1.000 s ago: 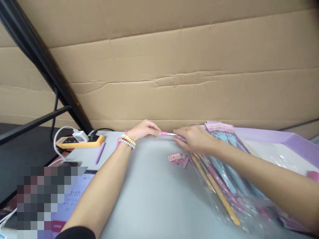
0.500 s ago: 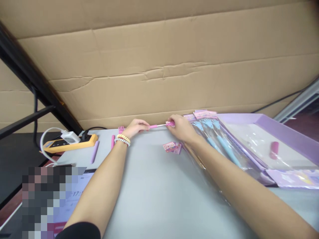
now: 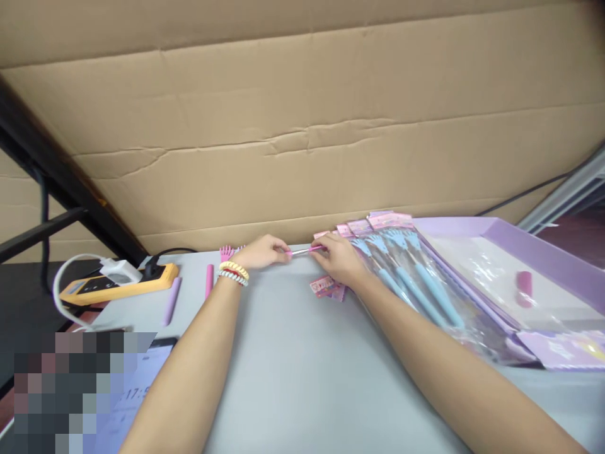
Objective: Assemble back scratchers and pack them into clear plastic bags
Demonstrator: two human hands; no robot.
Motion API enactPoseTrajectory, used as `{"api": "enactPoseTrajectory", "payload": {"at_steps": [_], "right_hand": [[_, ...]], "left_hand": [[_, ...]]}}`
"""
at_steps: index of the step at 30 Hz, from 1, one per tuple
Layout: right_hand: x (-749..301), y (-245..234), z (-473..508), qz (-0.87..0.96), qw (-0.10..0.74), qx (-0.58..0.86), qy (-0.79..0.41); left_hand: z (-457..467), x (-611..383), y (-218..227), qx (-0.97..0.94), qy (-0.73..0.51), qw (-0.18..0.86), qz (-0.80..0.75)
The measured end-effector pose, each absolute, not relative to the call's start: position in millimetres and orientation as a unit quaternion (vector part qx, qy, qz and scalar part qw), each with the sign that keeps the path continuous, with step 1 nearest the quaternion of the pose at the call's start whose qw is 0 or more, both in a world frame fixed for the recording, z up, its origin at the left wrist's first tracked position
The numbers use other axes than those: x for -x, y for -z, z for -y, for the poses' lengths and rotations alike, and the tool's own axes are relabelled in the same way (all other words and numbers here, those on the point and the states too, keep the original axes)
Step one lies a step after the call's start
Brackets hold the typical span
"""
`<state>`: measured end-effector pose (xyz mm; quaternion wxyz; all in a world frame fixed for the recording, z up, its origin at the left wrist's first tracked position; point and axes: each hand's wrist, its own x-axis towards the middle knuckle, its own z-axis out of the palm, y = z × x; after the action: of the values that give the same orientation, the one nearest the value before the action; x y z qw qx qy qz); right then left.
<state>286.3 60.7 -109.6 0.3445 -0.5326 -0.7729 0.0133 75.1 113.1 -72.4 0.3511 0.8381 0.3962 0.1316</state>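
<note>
A slim back scratcher (image 3: 299,253) with a metal rod and pink parts lies level between my two hands, just in front of the cardboard wall. My left hand (image 3: 263,253) pinches its left end. At the other end, the fingers of my right hand (image 3: 341,257) are closed on a pink part, mostly hidden by them. Pink hand-shaped scratcher heads (image 3: 227,253) lie behind my left wrist, near a pink handle tube (image 3: 208,281). To the right of my right hand are several light blue back scratchers (image 3: 410,277) in clear bags with pink header cards. Small pink printed labels (image 3: 326,287) lie below that hand.
A purple tray (image 3: 548,249) with a pink piece (image 3: 524,289) in it stands at the right. At the left are a yellow power strip (image 3: 120,285) with plugs, a lilac tube (image 3: 171,301) and a phone (image 3: 137,384). Cardboard (image 3: 302,157) closes off the back.
My hands have come slightly lower in view with the back scratcher, and less of it shows between them. My right hand has turned, uncovering more bagged scratchers. The camera view has shifted a little.
</note>
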Motion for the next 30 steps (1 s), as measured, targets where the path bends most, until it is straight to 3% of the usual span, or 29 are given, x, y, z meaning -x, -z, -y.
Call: {"api": "enactPoseTrajectory", "payload": {"at_steps": [5, 13, 22, 27, 30], "right_hand": [[-287.7, 109.1, -59.2, 0.746, 0.381, 0.546, -0.022], [-287.8, 106.8, -59.1, 0.729, 0.373, 0.566, -0.095], [-281.7, 97.3, -55.2, 0.716, 0.381, 0.585, -0.025], [-279.1, 94.9, -52.9, 0.752, 0.306, 0.583, -0.048], [-276.2, 94.0, -48.8, 0.755, 0.248, 0.605, -0.044]], "left_hand": [[-114.9, -67.8, 76.3, -0.810, -0.135, 0.405, -0.402], [-110.7, -68.4, 70.2, -0.817, -0.124, 0.383, -0.413], [-112.4, -80.4, 68.6, -0.847, -0.173, 0.317, -0.390], [-116.3, -75.1, 75.3, -0.831, -0.138, 0.352, -0.409], [-118.0, -74.9, 82.3, -0.842, -0.129, 0.322, -0.414]]}}
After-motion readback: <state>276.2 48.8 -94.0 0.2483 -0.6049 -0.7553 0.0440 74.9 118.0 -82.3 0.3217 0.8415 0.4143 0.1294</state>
